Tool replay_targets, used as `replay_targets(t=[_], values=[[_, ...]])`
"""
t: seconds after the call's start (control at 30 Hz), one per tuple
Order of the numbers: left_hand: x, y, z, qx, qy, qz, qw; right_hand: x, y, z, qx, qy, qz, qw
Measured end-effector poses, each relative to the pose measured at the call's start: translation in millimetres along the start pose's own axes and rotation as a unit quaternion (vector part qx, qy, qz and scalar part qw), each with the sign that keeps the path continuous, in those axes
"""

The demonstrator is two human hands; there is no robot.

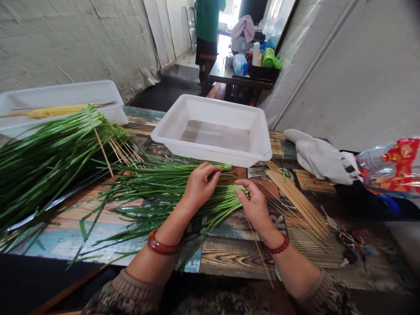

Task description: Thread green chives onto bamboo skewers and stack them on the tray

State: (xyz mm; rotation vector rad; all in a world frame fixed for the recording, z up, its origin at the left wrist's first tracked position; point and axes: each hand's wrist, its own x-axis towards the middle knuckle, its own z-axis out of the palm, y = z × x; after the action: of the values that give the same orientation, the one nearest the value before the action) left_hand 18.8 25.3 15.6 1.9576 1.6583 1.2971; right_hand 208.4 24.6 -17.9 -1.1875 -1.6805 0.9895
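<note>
Long green garlic chives [154, 177] lie across the table in front of me, their pale cut ends pointing right. My right hand [254, 203] pinches a row of those ends between thumb and fingers. A thin wooden skewer [259, 249] slants down from beneath this hand towards the table's front edge; whether it passes through the stalks cannot be seen. My left hand [201, 183] is over the upper part of the chives with fingers curled to the thumb, and what they hold, if anything, is hidden. To the right lies a pile of loose bamboo skewers [298, 201].
A white plastic tub [211, 151] stands behind the chives. At left, skewered chives [65, 135] are heaped by another white tub [111, 94] holding yellow skewered food [55, 111]. Keys [349, 256], scissors [331, 221] and a white cap [316, 155] lie right. A person [207, 30] stands beyond.
</note>
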Motion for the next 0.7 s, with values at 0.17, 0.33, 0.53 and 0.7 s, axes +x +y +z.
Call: replay_targets(t=[0.17, 0.33, 0.53, 0.7], values=[[4.9, -17.4, -3.2, 0.064, 0.004, 0.0, 0.998, 0.8, 3.2, 0.5, 0.024, -0.002, -0.008, 1.0], [3.8, -24.4, 0.9, 0.168, -0.079, 0.035, 0.982, -0.6, 3.7, -0.5, 0.062, -0.006, 0.016, 0.998], [4.1, -17.5, 0.4, 0.268, -0.124, 0.044, 0.954, -1.4, -3.7, -2.7, 0.09, -0.011, 0.05, 0.995], [4.1, -11.9, 2.0, 0.294, -0.127, 0.068, 0.945, -0.2, -4.3, -1.7, 0.075, -0.007, 0.041, 0.996]])
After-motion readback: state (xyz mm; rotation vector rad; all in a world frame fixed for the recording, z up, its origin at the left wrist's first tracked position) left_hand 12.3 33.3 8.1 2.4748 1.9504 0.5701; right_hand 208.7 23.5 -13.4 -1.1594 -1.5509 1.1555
